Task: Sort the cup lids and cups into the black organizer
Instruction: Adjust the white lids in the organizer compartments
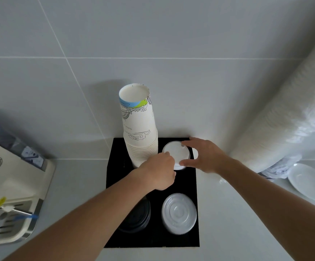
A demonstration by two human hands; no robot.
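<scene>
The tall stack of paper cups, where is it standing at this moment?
In the head view the tall stack of paper cups stands in the far-left compartment of the black organizer, against the tiled wall, just left of the white lids that both hands touch.

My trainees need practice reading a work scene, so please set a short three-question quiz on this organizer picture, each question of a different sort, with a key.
1. True or false: the paper cup stack stands in the far left slot of the black organizer.
2. Which hands touch the white lid stack in the far right slot? A) left hand only B) right hand only C) both
3. Fill in: the near left slot holds ___ lids.

Key: 1 true; 2 C; 3 black
</scene>
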